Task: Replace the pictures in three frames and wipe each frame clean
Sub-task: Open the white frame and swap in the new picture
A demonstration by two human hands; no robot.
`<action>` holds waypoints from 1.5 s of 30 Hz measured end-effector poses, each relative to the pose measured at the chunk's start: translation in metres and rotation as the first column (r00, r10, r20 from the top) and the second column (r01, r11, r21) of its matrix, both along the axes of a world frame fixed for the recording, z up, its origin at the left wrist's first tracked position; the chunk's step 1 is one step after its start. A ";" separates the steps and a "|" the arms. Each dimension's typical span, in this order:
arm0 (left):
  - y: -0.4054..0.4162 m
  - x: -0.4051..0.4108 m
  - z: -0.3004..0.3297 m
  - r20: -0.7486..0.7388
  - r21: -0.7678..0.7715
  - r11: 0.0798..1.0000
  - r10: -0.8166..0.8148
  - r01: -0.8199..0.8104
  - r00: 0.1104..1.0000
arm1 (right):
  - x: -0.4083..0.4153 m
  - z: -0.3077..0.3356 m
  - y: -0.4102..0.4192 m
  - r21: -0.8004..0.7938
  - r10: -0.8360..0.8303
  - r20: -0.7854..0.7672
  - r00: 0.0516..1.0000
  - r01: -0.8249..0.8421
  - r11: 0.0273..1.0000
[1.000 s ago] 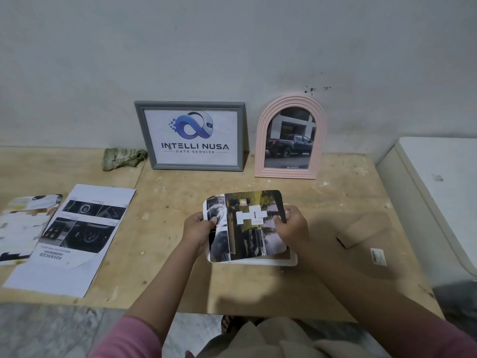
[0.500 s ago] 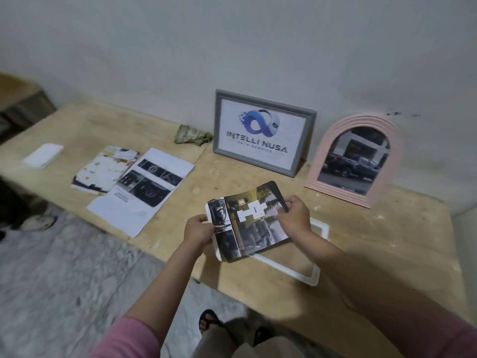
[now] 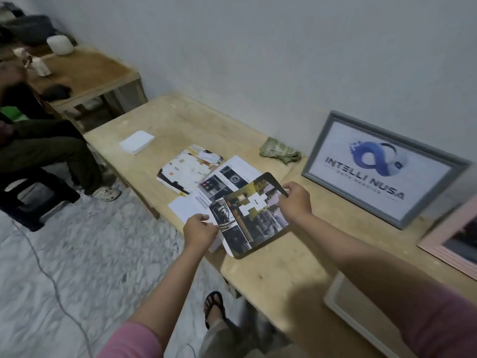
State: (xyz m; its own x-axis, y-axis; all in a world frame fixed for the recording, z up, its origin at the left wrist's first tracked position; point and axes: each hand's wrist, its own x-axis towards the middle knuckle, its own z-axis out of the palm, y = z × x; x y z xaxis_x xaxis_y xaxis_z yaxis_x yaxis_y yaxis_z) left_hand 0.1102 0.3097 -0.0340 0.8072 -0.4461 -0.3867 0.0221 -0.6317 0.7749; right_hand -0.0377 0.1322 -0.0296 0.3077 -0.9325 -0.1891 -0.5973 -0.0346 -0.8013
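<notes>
Both hands hold a dark printed picture in the air above the wooden table: the left hand pinches its near-left edge, the right hand pinches its far corner. A white frame lies flat at the lower right.

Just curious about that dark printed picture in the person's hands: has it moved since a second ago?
Yes. The picture has moved left, off the white frame it was held over, toward the papers.
</notes>
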 end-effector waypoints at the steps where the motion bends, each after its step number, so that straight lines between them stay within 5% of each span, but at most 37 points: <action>1: -0.002 0.016 -0.003 0.015 0.013 1.000 -0.016 0.016 1.000 | 0.017 -0.002 -0.003 0.014 0.023 -0.029 0.999 -0.023 1.000; 7: -0.023 0.086 -0.011 0.069 0.097 0.979 -0.188 0.181 0.980 | 0.102 -0.015 -0.025 -0.008 0.156 -0.295 0.943 -0.166 0.986; 13: -0.038 0.121 -0.024 0.129 0.266 0.891 -0.411 0.368 0.902 | 0.147 -0.034 -0.038 -0.006 0.255 -0.609 0.751 -0.326 0.945; 21: -0.037 0.133 -0.032 0.185 0.570 0.674 -0.663 0.471 0.725 | 0.158 -0.059 -0.032 -0.120 0.140 -0.640 0.756 -0.278 0.953; 31: -0.052 0.201 -0.031 0.410 0.430 0.888 -0.355 0.166 0.840 | 0.216 -0.038 -0.054 -0.013 0.246 -0.653 0.716 -0.336 0.942; 37: -0.067 0.243 -0.036 0.277 0.572 0.816 -0.280 0.077 0.919 | 0.276 -0.046 -0.069 -0.095 0.326 -0.661 0.676 -0.506 0.857; 45: -0.073 0.267 -0.041 0.230 0.627 0.774 -0.296 0.091 0.927 | 0.319 -0.053 -0.073 -0.044 0.401 -0.613 0.681 -0.536 0.843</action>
State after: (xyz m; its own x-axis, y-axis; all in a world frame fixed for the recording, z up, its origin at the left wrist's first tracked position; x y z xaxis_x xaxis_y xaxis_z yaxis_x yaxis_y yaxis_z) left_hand 0.3770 0.2369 -0.0746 0.8480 -0.3670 -0.3823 -0.3185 -0.9295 0.1860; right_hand 0.2813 0.0589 -0.0830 0.6152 -0.7305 -0.2965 -0.7879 -0.5560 -0.2647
